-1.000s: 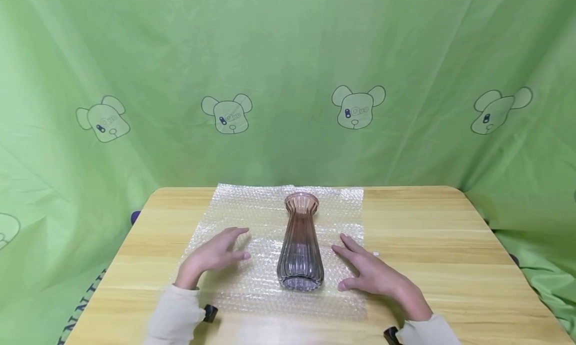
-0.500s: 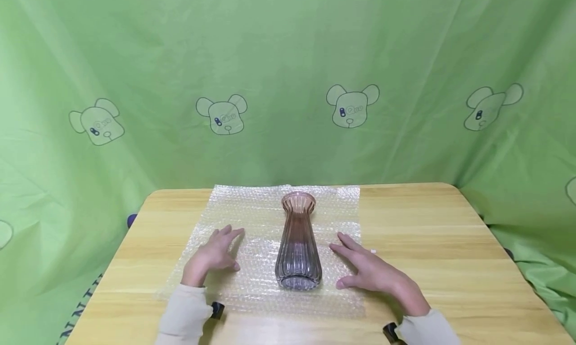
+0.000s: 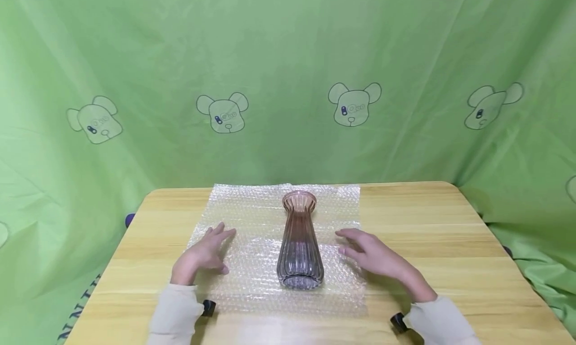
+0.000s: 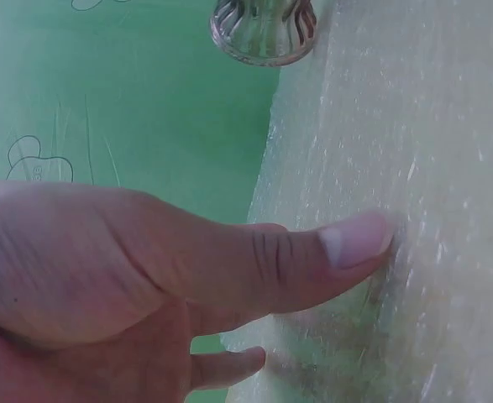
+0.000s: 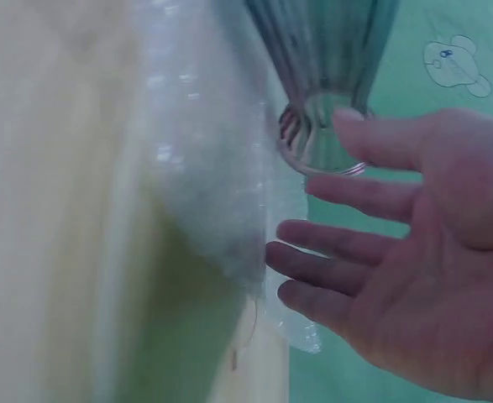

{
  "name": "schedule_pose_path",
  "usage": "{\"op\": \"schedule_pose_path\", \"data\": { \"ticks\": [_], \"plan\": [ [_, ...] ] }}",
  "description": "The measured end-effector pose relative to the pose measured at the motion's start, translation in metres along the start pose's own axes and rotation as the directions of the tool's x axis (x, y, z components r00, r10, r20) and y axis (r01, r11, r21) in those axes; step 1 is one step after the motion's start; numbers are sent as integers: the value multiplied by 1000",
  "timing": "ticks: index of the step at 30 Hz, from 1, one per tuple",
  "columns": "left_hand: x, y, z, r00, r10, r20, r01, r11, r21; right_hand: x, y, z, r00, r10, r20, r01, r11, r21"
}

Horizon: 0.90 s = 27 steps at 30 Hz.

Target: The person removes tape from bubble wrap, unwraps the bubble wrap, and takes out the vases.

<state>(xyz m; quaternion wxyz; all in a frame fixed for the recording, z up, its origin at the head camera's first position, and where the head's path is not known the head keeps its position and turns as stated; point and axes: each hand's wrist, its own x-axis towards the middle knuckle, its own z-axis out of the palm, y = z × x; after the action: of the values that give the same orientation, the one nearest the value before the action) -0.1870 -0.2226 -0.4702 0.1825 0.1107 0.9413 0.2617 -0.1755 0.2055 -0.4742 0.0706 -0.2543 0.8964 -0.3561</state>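
Note:
A ribbed glass vase (image 3: 300, 250), pinkish at its flared mouth and smoky grey toward its base, lies on its side on a sheet of bubble wrap (image 3: 252, 275). Its mouth faces the back of the table. To the left, my left hand (image 3: 202, 253) is over the wrap, fingers spread and apart from the vase; its thumb stretches across the wrap in the left wrist view. My right hand (image 3: 375, 255) hovers at the wrap's right edge, holding nothing. In the right wrist view its fingers (image 5: 338, 239) are extended and loosely separated, with the vase beyond them.
Beneath everything is a light wooden table (image 3: 432, 225) with rounded back corners. A green curtain (image 3: 288, 140) printed with bear faces hangs right behind it and along both sides. Dark wrist devices sit at both sleeves.
My left hand has shifted left, farther from the vase. My right hand has moved slightly right and its fingers have turned. The vase and wrap stay in place.

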Motion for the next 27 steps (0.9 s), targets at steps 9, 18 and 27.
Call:
{"op": "schedule_pose_path", "data": {
  "ticks": [9,18,27],
  "plan": [
    [-2,1,0,1000,9,-11,-9,1000,15,29,-26,-4,970,243,18,-235,909,344],
    [-2,1,2,1000,4,-30,-3,1000,14,63,-42,18,900,385,206,-431,708,559],
    [-2,6,8,998,-29,-50,31,999,34,81,-43,29,855,439,277,-515,648,561]
  ]
}}
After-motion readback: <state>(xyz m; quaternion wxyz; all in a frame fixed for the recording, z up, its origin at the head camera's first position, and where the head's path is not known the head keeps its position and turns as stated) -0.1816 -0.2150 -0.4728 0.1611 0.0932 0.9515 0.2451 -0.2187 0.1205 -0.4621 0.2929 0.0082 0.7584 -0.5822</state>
